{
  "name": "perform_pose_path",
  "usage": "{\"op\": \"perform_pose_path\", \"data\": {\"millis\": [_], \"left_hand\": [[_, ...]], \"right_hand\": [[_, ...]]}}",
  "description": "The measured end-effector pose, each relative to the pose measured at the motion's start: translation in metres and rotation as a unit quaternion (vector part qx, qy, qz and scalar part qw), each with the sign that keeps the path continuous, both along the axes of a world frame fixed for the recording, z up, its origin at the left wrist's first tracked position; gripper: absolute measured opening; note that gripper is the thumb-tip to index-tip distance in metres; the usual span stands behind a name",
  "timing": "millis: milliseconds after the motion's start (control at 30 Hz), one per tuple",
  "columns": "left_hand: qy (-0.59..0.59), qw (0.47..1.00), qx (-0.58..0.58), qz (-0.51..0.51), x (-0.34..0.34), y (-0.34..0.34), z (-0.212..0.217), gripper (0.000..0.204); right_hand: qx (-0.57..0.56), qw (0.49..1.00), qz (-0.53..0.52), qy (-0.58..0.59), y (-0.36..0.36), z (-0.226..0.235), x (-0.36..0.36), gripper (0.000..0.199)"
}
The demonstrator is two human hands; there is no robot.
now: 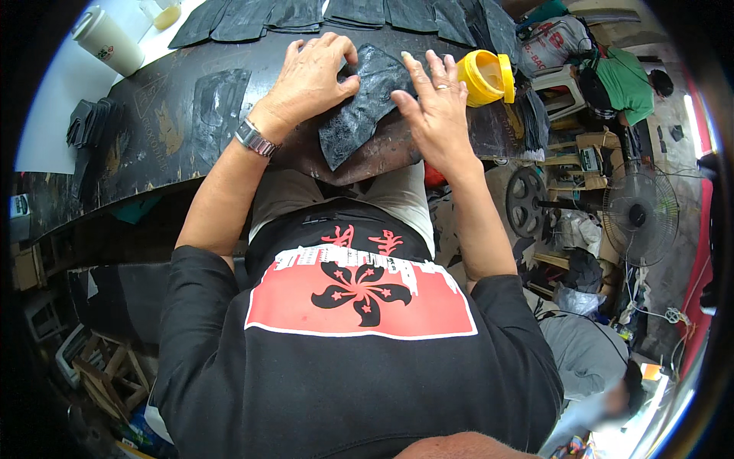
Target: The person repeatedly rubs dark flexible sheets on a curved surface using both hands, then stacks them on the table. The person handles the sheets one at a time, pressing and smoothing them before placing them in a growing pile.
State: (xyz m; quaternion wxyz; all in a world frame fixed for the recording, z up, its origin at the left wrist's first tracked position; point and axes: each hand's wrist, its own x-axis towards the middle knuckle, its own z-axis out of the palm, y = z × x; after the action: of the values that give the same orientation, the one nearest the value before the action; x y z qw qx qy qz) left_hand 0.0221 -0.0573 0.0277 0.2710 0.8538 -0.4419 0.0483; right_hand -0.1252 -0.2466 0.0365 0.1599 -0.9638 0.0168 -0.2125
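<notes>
A black, leather-like piece (363,103), shiny with paler smears, lies creased on the dark table, its pointed lower end at the near edge. My left hand (317,76), with a metal watch on the wrist, is over its left side. Those fingers are bent, with a gap between thumb and forefinger; whether the tips touch the piece is unclear. My right hand (440,107) is at the piece's right side, fingers spread and holding nothing. Close by its fingertips, a yellow jar (480,86) lies tipped toward the right, showing a pale inside.
Stacks of black pieces (290,14) line the table's far side. Another smeared piece (218,103) lies to the left, near a small black stack (93,122) and a white cup (107,46). A standing fan (638,214) and two other people (627,84) are at the right.
</notes>
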Motion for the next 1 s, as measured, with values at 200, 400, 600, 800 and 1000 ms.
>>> {"op": "perform_pose_path", "data": {"millis": [200,400,600,800,1000], "left_hand": [[0.011,0.996,-0.086,0.022,0.008,-0.003,-0.005,0.055],[0.007,0.992,-0.122,-0.010,0.011,-0.005,-0.011,0.046],[0.044,0.988,-0.143,-0.023,0.013,-0.006,-0.009,0.034],[0.166,0.953,-0.250,-0.038,-0.002,-0.008,-0.002,0.038],[0.257,0.916,-0.301,-0.069,-0.003,0.008,0.022,0.042]], "right_hand": [[-0.155,0.985,-0.027,0.078,-0.002,-0.017,0.016,0.075],[-0.130,0.991,-0.012,0.003,0.001,-0.012,0.005,0.075],[-0.031,0.999,0.012,-0.025,-0.001,-0.012,0.002,0.072],[-0.034,0.998,0.021,-0.052,0.000,-0.009,-0.001,0.070],[0.148,0.978,0.121,-0.077,-0.002,-0.002,-0.004,0.074]]}}
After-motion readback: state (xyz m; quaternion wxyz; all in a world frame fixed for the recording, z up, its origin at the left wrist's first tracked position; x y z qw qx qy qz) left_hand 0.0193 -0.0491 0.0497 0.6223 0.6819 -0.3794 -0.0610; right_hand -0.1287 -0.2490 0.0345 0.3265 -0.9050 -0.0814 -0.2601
